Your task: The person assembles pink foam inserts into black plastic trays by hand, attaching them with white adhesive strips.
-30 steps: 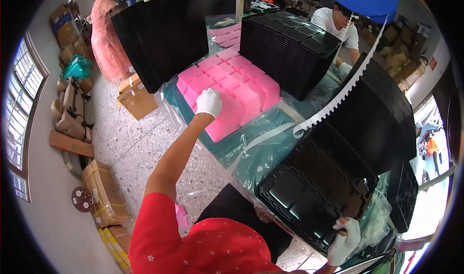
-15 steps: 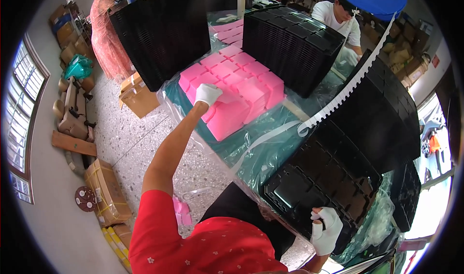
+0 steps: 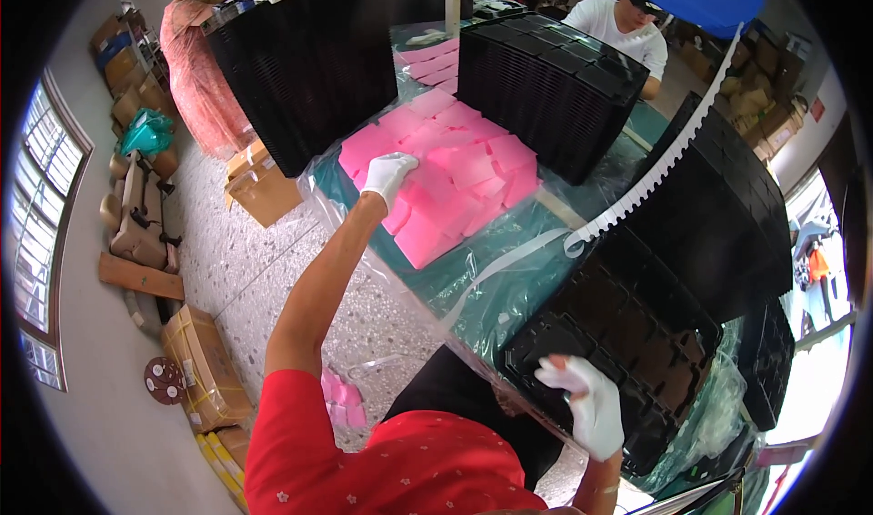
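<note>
Pink foam-like pieces [image 3: 466, 180] lie in an uneven, overlapping heap on the green-covered worktop [image 3: 446, 277], with a black tray [image 3: 641, 338] at between four and five o'clock from them. The heap sits on the left hand's side and the tray on the right's, presumably so each falls within easy reach. The white-gloved left hand [image 3: 388, 177] rests on the heap's nine o'clock edge, fingers bent down, perhaps to steady or gather pieces; whether it pinches one I cannot tell. The right hand [image 3: 591, 408], also gloved but bare at some finger ends, likely for feel, is over the tray's seven o'clock edge, fingers loosely curled and parted, nothing visible between them. A taller black stack [image 3: 305, 74] stands at ten o'clock from the heap and a ribbed black stack [image 3: 546, 97] at one, probably nested to save room.
</note>
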A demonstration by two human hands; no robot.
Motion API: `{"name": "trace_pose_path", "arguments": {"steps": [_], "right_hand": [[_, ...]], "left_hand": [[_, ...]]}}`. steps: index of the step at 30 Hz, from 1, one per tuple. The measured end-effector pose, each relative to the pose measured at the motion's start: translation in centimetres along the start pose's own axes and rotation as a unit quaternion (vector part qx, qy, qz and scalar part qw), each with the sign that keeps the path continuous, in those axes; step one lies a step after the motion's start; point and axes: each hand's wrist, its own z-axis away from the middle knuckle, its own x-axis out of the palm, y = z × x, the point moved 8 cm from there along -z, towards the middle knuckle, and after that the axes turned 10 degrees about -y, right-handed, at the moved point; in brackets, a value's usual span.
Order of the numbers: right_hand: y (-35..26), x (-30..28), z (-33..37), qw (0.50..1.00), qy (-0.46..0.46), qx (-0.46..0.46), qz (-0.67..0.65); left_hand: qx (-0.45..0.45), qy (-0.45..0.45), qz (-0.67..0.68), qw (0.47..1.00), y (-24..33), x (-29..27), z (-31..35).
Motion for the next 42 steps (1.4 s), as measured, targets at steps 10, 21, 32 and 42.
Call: {"name": "trace_pose_path", "arguments": {"steps": [10,21,32,42], "right_hand": [[6.8,9.7,-21.7,0.852,-0.048,0.179,-0.489],[10.3,4.8,-29.6,0.886,0.063,0.064,-0.455],[-4.6,-6.1,-13.7,0.974,0.107,-0.033,-0.195],[-8.8,-12.5,2.2,0.945,0.289,0.055,0.146]], "left_hand": [[0.025,-0.064,0.126,0.990,0.6,4.8,4.9],[0.053,-0.117,0.004,0.992,1.5,6.7,11.3],[0.120,-0.085,0.137,0.980,2.8,4.1,12.2],[-0.021,-0.376,-0.020,0.926,6.9,20.4,18.1]]}}
